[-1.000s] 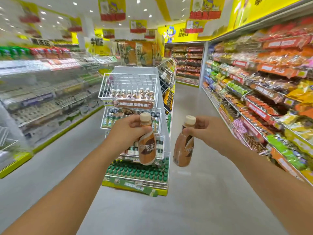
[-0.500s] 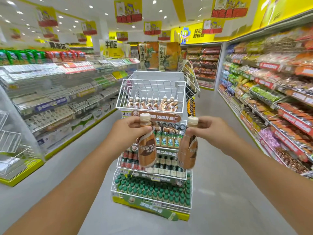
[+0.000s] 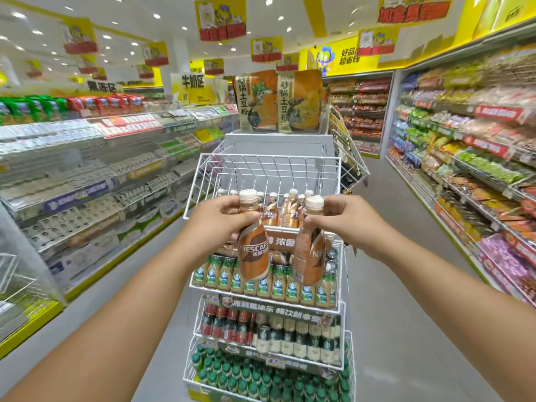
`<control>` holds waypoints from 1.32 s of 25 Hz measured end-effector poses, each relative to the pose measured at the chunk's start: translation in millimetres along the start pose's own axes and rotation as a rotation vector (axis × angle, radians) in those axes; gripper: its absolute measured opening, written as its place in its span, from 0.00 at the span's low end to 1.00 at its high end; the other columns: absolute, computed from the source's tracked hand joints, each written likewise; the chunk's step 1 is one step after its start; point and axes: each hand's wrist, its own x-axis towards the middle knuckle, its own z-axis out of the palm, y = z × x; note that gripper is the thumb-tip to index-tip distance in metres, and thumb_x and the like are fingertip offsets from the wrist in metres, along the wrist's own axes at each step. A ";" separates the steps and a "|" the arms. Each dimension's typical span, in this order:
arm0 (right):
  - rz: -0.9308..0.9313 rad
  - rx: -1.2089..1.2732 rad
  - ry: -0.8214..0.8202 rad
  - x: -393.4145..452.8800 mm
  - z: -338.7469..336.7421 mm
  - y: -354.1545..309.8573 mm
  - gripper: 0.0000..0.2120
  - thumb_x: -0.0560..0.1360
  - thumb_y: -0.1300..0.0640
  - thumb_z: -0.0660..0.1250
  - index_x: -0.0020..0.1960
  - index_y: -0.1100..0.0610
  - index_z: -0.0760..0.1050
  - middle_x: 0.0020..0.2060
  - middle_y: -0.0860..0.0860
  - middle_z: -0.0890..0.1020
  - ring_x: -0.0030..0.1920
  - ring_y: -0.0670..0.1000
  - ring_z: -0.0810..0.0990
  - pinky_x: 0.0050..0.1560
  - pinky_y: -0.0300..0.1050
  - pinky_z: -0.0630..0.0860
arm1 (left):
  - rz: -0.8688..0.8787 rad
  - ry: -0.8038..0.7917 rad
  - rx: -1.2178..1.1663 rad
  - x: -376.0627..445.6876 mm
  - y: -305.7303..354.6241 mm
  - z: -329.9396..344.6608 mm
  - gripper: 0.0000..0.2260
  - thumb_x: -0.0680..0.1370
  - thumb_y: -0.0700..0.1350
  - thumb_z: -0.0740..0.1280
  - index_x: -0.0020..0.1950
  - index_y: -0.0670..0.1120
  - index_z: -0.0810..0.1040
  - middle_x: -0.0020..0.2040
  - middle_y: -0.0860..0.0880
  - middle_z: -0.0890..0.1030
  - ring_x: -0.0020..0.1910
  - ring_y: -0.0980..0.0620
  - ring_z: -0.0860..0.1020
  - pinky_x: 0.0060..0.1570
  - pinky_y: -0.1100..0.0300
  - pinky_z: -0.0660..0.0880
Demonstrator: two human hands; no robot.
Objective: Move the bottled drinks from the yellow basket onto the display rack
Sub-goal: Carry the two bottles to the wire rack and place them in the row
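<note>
My left hand grips the neck of a brown Nescafe bottle with a cream cap. A second brown coffee bottle hangs by its neck from my right hand. I hold both upright, side by side, just in front of the white wire display rack. The rack's top basket holds several of the same bottles along its front. The yellow basket is out of view.
Lower rack tiers carry green-labelled bottles, dark bottles and green-capped bottles. Two large snack bags stand on top of the rack. Stocked shelves line the left and right of the aisle.
I have walked closer to the rack, which now looms larger and is centred. Both hands have lifted the bottles to the level of the top basket.
</note>
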 end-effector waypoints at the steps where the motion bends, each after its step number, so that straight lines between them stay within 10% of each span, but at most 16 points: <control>1: 0.001 -0.002 -0.001 20.9 2.8 4.0 0.14 0.68 0.48 0.80 0.52 0.50 0.86 0.46 0.47 0.89 0.51 0.51 0.87 0.61 0.62 0.81 | -0.008 -0.005 -0.007 21.5 -5.0 -0.6 0.18 0.72 0.47 0.80 0.61 0.51 0.83 0.52 0.54 0.87 0.53 0.54 0.85 0.54 0.47 0.83; 8: 0.077 0.015 0.047 153.5 41.4 35.9 0.25 0.63 0.40 0.80 0.54 0.52 0.85 0.48 0.49 0.89 0.54 0.62 0.86 0.61 0.69 0.78 | -0.003 -0.099 -0.044 171.1 -52.7 -19.7 0.09 0.75 0.44 0.77 0.53 0.53 0.83 0.46 0.57 0.87 0.45 0.61 0.85 0.43 0.60 0.82; 14: 0.174 -0.031 0.136 243.8 72.7 55.8 0.09 0.75 0.52 0.77 0.51 0.56 0.86 0.41 0.50 0.89 0.39 0.47 0.85 0.37 0.38 0.73 | -0.015 -0.248 -0.046 296.4 -91.0 -36.9 0.12 0.74 0.44 0.78 0.57 0.50 0.83 0.50 0.54 0.88 0.46 0.58 0.86 0.38 0.66 0.80; 18: 0.242 -0.066 0.177 282.8 86.3 78.3 0.08 0.75 0.54 0.77 0.50 0.57 0.85 0.41 0.50 0.89 0.43 0.50 0.88 0.44 0.46 0.76 | -0.035 -0.317 -0.014 347.4 -120.4 -26.6 0.20 0.72 0.49 0.79 0.62 0.49 0.82 0.53 0.53 0.87 0.49 0.55 0.86 0.51 0.54 0.83; 23: 0.371 -0.135 0.121 315.6 93.9 109.1 0.13 0.73 0.48 0.77 0.52 0.55 0.85 0.42 0.49 0.89 0.48 0.59 0.88 0.57 0.63 0.80 | -0.108 -0.333 -0.001 377.3 -147.6 -3.5 0.19 0.73 0.49 0.79 0.61 0.47 0.81 0.55 0.51 0.86 0.47 0.55 0.85 0.38 0.65 0.78; 33: 0.526 -0.261 0.100 352.7 100.4 144.5 0.20 0.70 0.45 0.80 0.54 0.58 0.83 0.45 0.51 0.88 0.46 0.52 0.87 0.56 0.55 0.83 | -0.204 -0.371 0.052 404.6 -179.3 32.7 0.27 0.72 0.51 0.80 0.69 0.46 0.78 0.63 0.50 0.82 0.56 0.49 0.82 0.60 0.48 0.79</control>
